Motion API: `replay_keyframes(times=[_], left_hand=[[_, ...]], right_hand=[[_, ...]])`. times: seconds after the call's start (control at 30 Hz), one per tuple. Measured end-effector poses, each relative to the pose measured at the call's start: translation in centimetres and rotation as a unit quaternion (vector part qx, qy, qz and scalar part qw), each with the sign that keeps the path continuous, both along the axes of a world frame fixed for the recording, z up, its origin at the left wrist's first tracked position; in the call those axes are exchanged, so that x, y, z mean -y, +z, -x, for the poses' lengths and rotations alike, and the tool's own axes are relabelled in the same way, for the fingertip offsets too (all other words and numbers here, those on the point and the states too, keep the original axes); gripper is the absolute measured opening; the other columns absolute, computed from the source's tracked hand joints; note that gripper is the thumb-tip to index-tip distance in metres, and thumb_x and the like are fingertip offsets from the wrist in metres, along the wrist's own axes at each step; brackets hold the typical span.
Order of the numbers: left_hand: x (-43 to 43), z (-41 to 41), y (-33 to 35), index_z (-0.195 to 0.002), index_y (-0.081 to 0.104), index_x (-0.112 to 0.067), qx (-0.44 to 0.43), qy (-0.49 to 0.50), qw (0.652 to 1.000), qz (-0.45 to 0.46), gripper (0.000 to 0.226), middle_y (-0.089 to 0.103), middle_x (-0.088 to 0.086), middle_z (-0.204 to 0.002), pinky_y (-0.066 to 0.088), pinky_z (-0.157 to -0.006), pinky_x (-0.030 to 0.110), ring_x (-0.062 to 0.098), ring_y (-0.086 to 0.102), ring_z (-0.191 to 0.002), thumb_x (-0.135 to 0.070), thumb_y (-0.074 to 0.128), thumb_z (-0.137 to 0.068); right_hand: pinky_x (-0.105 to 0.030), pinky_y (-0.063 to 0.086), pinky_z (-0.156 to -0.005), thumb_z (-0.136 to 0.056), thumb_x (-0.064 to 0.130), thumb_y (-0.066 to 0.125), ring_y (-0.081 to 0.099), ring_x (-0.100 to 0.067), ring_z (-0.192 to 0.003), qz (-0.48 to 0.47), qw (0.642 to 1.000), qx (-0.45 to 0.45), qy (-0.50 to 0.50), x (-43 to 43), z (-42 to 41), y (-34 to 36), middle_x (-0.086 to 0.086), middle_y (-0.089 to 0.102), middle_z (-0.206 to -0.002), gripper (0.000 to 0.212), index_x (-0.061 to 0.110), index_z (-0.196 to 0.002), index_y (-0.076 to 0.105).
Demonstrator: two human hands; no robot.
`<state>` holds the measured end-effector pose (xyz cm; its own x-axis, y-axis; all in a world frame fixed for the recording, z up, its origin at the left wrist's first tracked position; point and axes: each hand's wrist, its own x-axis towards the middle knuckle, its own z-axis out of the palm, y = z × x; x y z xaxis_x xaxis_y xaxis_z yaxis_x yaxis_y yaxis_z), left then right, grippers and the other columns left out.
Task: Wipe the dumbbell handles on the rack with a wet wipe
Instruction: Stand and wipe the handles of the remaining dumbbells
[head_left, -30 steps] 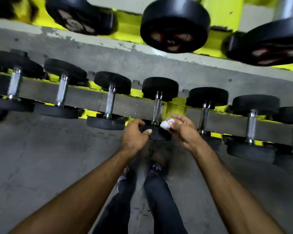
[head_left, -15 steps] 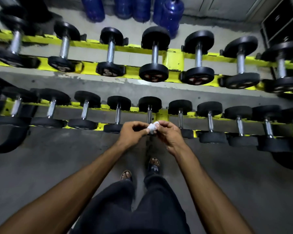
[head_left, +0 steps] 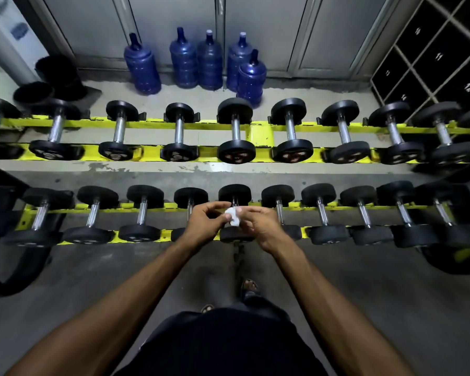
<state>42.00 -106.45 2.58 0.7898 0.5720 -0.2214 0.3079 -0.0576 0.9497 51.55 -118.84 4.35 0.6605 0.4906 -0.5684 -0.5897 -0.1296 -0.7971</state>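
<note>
wipe (head_left: 232, 216) pinched by left hand (head_left: 205, 225) and right hand (head_left: 258, 226) | held above dumbbell (head_left: 235, 213) | rack (head_left: 158, 206) beneath

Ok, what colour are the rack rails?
The rails are yellow; the head view shows it best.

Seen from above, two bare arms reach forward. The left hand (head_left: 205, 226) and right hand (head_left: 258, 226) pinch a small crumpled white wipe (head_left: 232, 216) between them, over a dumbbell (head_left: 234, 194) in the near row of a yellow rack (head_left: 259, 137). A second row sits farther back. Five blue jugs (head_left: 183, 63) stand by the far wall, with numbered lockers (head_left: 440, 58) at far right.
</note>
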Motion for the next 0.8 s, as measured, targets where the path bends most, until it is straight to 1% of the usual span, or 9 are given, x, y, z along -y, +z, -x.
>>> replay_keyframes(times=[0.1, 0.2, 0.27, 0.37, 0.43, 0.53, 0.67, 0.73, 0.8], left_hand=[[-0.3, -0.2, 0.3, -0.103, 0.076, -0.017, 0.003, -0.014, 1.000, -0.010, 0.019, 0.076, 0.000, -0.087, 0.055, -0.066, 0.021, 0.005, 0.070, -0.075, -0.007, 0.075, -0.087], [-0.3, -0.6, 0.6, -0.105, 0.077, -0.011, 0.007, -0.044, 0.999, -0.031, 0.018, 0.075, -0.003, -0.085, 0.050, -0.064, 0.012, -0.005, 0.067, -0.070, -0.008, 0.075, -0.088], [-0.3, -0.8, 0.9, -0.109, 0.076, -0.009, 0.002, -0.072, 0.996, -0.046, 0.022, 0.075, -0.003, -0.089, 0.049, -0.066, 0.010, -0.008, 0.067, -0.073, -0.007, 0.075, -0.087], [-0.4, -1.3, 1.0, -0.113, 0.076, -0.017, -0.004, -0.120, 0.990, -0.070, 0.030, 0.074, -0.010, -0.090, 0.049, -0.067, 0.013, -0.004, 0.068, -0.077, -0.010, 0.080, -0.083], [-0.4, -1.6, 1.2, -0.110, 0.077, -0.022, -0.008, -0.123, 0.988, -0.094, 0.032, 0.072, -0.014, -0.087, 0.050, -0.064, 0.015, -0.001, 0.067, -0.075, -0.016, 0.084, -0.079], [-0.7, -2.2, 1.0, -0.106, 0.079, -0.026, -0.011, -0.113, 0.986, -0.123, 0.027, 0.075, -0.006, -0.096, 0.060, -0.074, 0.029, 0.004, 0.070, -0.085, -0.026, 0.084, -0.080], [-0.6, -2.6, 1.1, -0.105, 0.079, -0.023, -0.012, -0.095, 0.986, -0.134, 0.018, 0.077, -0.009, -0.098, 0.061, -0.080, 0.033, -0.002, 0.070, -0.089, -0.021, 0.075, -0.088], [-0.5, -2.7, 1.0, -0.106, 0.079, -0.022, -0.022, -0.074, 0.990, -0.121, 0.018, 0.077, -0.009, -0.096, 0.060, -0.081, 0.034, -0.003, 0.070, -0.088, -0.019, 0.071, -0.090], [-0.5, -2.7, 1.0, -0.107, 0.078, -0.020, -0.036, -0.049, 0.994, -0.094, 0.018, 0.077, -0.008, -0.095, 0.060, -0.082, 0.036, -0.001, 0.070, -0.087, -0.020, 0.070, -0.091]], right_hand=[[-0.029, 0.059, -0.068, -0.083, 0.003, 0.074, 0.071, -0.026, -0.082, -0.006, 1.000, 0.001, 0.015, 0.0, -0.4, 0.3, -0.022, 0.073, -0.098, 0.013, -0.003, -0.095, 0.073], [-0.028, 0.058, -0.063, -0.081, -0.005, 0.074, 0.071, -0.027, -0.083, -0.009, 1.000, 0.001, -0.001, 0.0, -0.7, 0.5, -0.022, 0.072, -0.100, 0.010, -0.002, -0.090, 0.071], [-0.033, 0.061, -0.065, -0.080, -0.009, 0.072, 0.070, -0.030, -0.084, -0.017, 1.000, -0.011, -0.022, 0.1, -0.9, 0.4, -0.022, 0.071, -0.098, 0.012, -0.002, -0.090, 0.069], [-0.034, 0.062, -0.067, -0.082, -0.010, 0.070, 0.070, -0.030, -0.083, -0.016, 0.999, -0.017, -0.034, 0.1, -1.2, 0.2, -0.020, 0.071, -0.094, 0.012, -0.002, -0.091, 0.068], [-0.032, 0.061, -0.064, -0.081, -0.008, 0.071, 0.071, -0.029, -0.083, -0.014, 0.999, -0.022, -0.039, 0.2, -1.4, 0.0, -0.022, 0.071, -0.099, 0.011, -0.002, -0.090, 0.070], [-0.031, 0.058, -0.061, -0.081, -0.002, 0.075, 0.073, -0.028, -0.078, 0.000, 0.999, -0.027, -0.048, 0.3, -1.8, 0.0, -0.021, 0.074, -0.097, 0.008, 0.001, -0.086, 0.072], [-0.030, 0.056, -0.058, -0.084, 0.007, 0.076, 0.071, -0.025, -0.073, 0.020, 0.999, 0.033, -0.005, 0.5, -2.0, 0.2, -0.020, 0.074, -0.091, 0.004, 0.005, -0.085, 0.073], [-0.030, 0.057, -0.062, -0.087, 0.008, 0.073, 0.072, -0.025, -0.075, -0.001, 0.999, 0.050, 0.018, 0.7, -2.2, 0.4, -0.021, 0.074, -0.093, 0.007, 0.003, -0.092, 0.072], [-0.032, 0.059, -0.073, -0.086, 0.008, 0.073, 0.073, -0.026, -0.083, -0.025, 0.996, 0.063, 0.058, 1.0, -2.4, 0.5, -0.019, 0.074, -0.098, 0.018, 0.000, -0.103, 0.072]])
